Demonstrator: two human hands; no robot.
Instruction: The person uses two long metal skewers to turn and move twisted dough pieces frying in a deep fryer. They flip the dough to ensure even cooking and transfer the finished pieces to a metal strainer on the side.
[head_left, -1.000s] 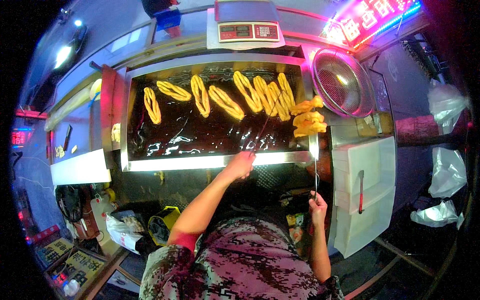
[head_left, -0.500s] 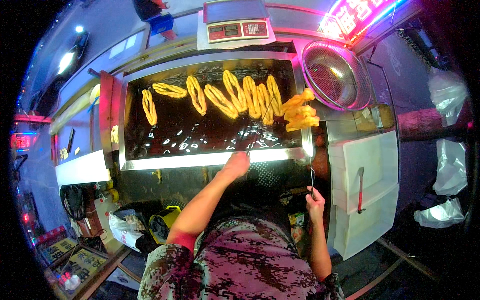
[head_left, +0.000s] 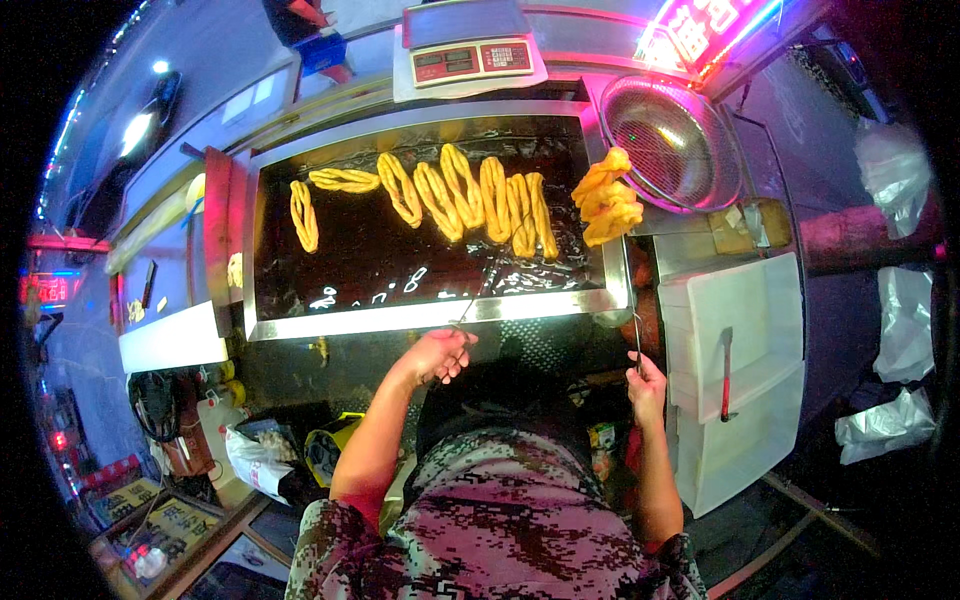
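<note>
Golden dough twists (head_left: pixel 437 202) lie in the dark liquid of a metal-rimmed pan (head_left: pixel 350 326). Clock directions here run from the middle of that pan, with twelve at its far edge. One twist sits alone at nine o'clock and another slants almost level at ten. The rest stand in a row from eleven round to three, several touching their neighbours.

Just beyond them at three o'clock, a cluster of dough pieces (head_left: pixel 607 200) hangs over the right rim at the tip of a long rod (head_left: pixel 638 340). Whether the cluster is threaded on the rod or only rests on it, I cannot tell. The right hand (head_left: pixel 647 385), at four o'clock, has its fingers closed round the near end of that rod. At six o'clock the left hand (head_left: pixel 437 355), fingers curled, grips a thin stick (head_left: pixel 466 312) that points over the near rim.

A round wire strainer (head_left: pixel 670 140) stands at two o'clock, near the cluster. A scale (head_left: pixel 470 62) sits at twelve, past the far rim.
</note>
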